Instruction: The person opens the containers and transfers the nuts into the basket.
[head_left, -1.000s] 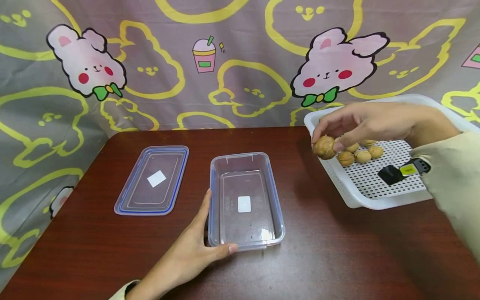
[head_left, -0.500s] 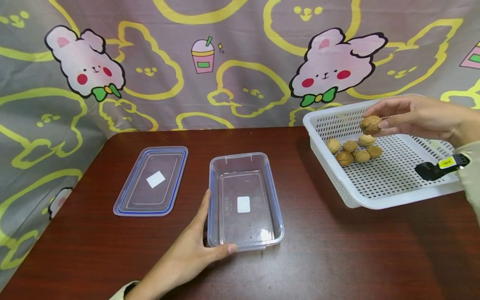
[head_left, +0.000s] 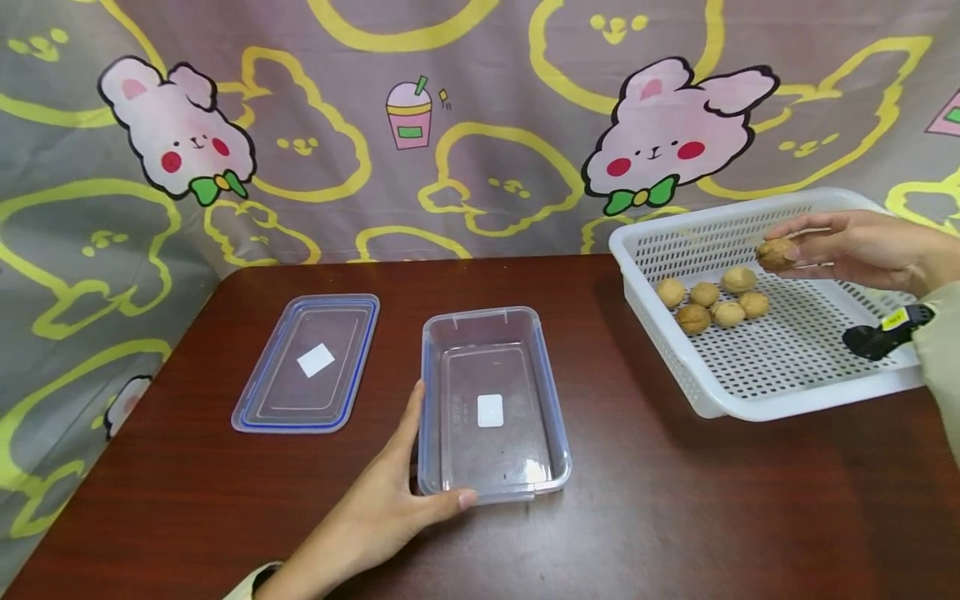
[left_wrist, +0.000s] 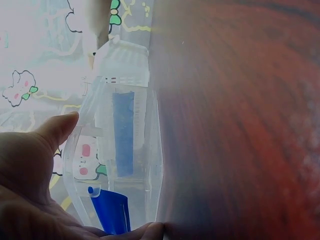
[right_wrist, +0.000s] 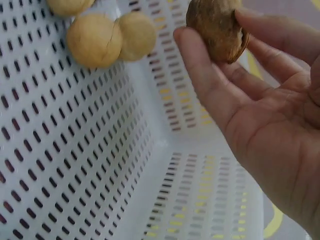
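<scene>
My right hand [head_left: 862, 250] pinches a brown walnut [head_left: 777, 254] between thumb and fingers above the white perforated basket [head_left: 712, 367]. In the right wrist view, a split shows along one side of that walnut [right_wrist: 216, 30]. Several more walnuts [head_left: 727, 313] lie below it, grouped at the basket's left end. My left hand [head_left: 382, 492] holds the near left corner of a clear plastic food container [head_left: 491, 458], thumb over the front rim and fingers along the left wall. Only a white label shows inside the container. A blue clip [left_wrist: 112, 210] hangs by the fingers in the left wrist view.
A clear lid [head_left: 303, 392] with a blue seal lies flat on the dark red table [head_left: 622, 517], left of the container. A patterned cloth [head_left: 495, 108] hangs behind the table's far edge. The basket has raised walls all round.
My right hand has carried the walnut from the basket's left rim rightward, over the basket's inside. The left hand and container have stayed in place.
</scene>
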